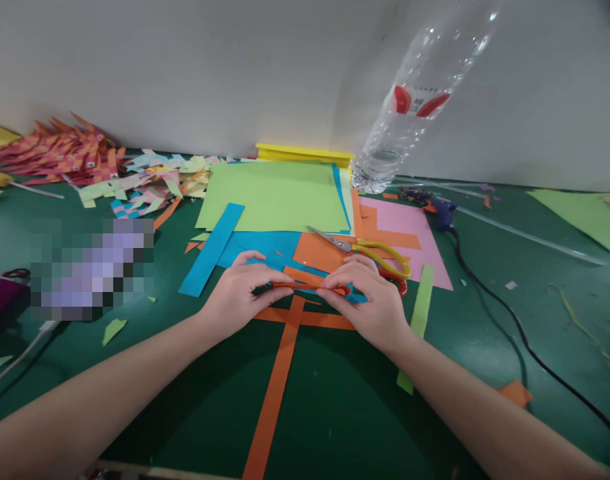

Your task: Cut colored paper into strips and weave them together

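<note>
Between my two hands is a folded orange paper strip (pixel 309 287), seen nearly edge-on. My left hand (pixel 239 287) pinches its left end between thumb and fingers, and my right hand (pixel 369 293) pinches the right end. Below them a long orange paper strip (pixel 275 400) runs toward the front edge, meeting another orange strip (pixel 329 321) that lies crosswise. Just beyond my right hand lie yellow-handled scissors (pixel 379 255), blades pointing left, on orange and blue paper. A blue paper strip (pixel 212 250) rests to the left of the hands, and a green strip (pixel 419 320) to the right.
Stacked green sheets (pixel 275 197) lie at the back. A clear plastic bottle (pixel 415 107) stands against the wall. On the right, a blue glue gun (pixel 442 215) trails a black cable (pixel 499 307). Woven paper pieces (pixel 65 153) pile up at back left, beyond a blurred-out purple object (pixel 97 270).
</note>
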Demonstrator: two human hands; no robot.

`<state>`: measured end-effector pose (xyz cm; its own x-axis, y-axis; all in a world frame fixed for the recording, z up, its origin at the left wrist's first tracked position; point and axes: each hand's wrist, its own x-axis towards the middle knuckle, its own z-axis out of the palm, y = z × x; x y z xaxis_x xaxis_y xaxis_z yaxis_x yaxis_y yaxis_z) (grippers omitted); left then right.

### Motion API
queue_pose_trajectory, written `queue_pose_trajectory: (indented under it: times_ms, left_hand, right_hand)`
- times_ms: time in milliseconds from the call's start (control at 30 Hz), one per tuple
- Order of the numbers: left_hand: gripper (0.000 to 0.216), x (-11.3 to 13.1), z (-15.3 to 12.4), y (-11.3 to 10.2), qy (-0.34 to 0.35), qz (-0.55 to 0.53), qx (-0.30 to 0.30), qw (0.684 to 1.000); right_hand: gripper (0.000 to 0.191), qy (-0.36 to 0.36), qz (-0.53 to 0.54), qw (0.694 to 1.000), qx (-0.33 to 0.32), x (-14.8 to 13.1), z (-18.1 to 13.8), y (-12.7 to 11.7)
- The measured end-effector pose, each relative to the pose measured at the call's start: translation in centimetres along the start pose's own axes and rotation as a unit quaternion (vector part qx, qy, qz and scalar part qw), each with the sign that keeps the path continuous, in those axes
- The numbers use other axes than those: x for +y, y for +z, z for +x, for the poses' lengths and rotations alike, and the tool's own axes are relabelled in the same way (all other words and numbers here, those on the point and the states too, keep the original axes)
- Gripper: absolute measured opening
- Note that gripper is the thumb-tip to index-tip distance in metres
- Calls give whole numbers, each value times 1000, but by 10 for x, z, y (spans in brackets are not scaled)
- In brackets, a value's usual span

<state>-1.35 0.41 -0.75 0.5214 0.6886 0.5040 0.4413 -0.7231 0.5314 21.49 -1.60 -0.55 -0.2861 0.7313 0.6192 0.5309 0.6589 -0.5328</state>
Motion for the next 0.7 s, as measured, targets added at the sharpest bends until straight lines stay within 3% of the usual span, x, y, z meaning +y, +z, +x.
queue_pose_trajectory:
  times_ms: [467, 700]
  left_hand:
    - [17, -3, 0, 1, -6, 21, 6, 1000]
    - [23, -2, 1, 0, -46, 41, 24, 998]
  right_hand:
    - [13, 26, -11, 999, -44, 2, -5, 2]
    - [10, 36, -32, 998, -30, 6, -7, 4]
